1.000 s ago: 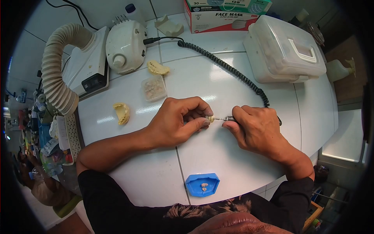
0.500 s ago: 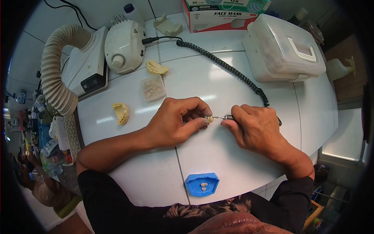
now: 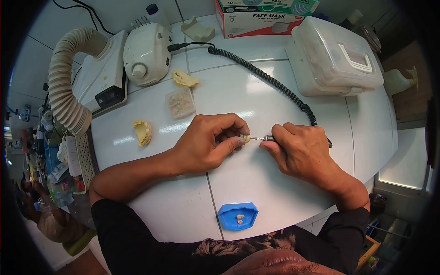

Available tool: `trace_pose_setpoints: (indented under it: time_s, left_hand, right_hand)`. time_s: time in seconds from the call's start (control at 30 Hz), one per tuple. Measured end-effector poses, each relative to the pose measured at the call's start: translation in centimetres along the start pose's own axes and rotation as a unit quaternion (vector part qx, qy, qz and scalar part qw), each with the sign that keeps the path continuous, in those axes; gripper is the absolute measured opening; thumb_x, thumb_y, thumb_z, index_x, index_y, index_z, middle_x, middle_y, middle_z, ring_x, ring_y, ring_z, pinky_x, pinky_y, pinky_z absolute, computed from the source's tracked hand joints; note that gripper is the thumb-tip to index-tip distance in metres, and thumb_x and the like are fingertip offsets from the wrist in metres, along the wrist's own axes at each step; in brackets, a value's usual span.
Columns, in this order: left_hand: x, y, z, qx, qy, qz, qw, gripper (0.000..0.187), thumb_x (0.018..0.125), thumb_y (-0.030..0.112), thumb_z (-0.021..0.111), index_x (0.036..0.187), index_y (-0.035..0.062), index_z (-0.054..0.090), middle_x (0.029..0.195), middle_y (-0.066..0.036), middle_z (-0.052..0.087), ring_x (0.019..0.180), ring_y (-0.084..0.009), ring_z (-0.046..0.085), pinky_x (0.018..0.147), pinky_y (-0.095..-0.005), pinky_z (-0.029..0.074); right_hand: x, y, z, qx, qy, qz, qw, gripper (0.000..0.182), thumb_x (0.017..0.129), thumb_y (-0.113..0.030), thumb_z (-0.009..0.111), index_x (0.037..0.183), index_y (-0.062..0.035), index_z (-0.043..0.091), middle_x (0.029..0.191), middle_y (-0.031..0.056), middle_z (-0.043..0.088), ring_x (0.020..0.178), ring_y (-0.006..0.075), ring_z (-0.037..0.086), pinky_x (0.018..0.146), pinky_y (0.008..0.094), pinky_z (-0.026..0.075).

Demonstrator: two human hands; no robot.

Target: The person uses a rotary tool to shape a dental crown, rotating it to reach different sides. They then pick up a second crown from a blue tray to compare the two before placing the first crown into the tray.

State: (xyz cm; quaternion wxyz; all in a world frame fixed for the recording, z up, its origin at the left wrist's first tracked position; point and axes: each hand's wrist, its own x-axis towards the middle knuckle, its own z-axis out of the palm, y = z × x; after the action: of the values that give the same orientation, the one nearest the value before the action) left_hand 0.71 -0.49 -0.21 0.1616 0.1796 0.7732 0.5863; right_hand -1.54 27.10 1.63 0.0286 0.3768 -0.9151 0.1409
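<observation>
Between the thumb and fingers of my left hand (image 3: 215,141) is a small yellowish dental piece (image 3: 247,138), like a tooth crown; the fingertips cover part of it. My right hand (image 3: 298,149) is wrapped round a rotary handpiece (image 3: 269,138), its thin metal bur (image 3: 257,138) pointing left with the tip right at the piece. From the handpiece, a black coiled cord (image 3: 270,81) runs back to the white control unit (image 3: 146,55). Closer to my body, a blue tray (image 3: 224,224) holds a few small tooth-like pieces (image 3: 240,217).
Left of my hands are a yellow dental cast (image 3: 143,133), another cast (image 3: 184,79) and a clear box of small pieces (image 3: 180,103). A ribbed hose (image 3: 64,78) arches at the left. Face mask boxes (image 3: 261,25) and a white lidded case (image 3: 334,59) stand at the back.
The yellowish piece has turned slightly in my left fingertips. My right hand and the handpiece stay in nearly the same place.
</observation>
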Motion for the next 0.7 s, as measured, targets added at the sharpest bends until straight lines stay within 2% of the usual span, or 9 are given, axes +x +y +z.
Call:
trace_pose_setpoints:
  time_s: [0.7]
  left_hand:
    - [-0.06, -0.13, 0.11, -0.013, -0.003, 0.006, 1.0, 0.014, 0.104, -0.003, 0.07, 0.119, -0.0044, 0.07, 0.094, -0.007, 0.077, 0.086, -0.0086, 0.074, 0.078, -0.0252, 0.059]
  right_hand:
    - [0.03, -0.08, 0.07, -0.005, 0.002, 0.005, 1.0, 0.045, 0.105, -0.044, 0.076, 0.08, -0.0082, 0.065, 0.062, 0.0069, 0.063, 0.048, 0.0278, 0.063, 0.043, 0.0423, 0.045]
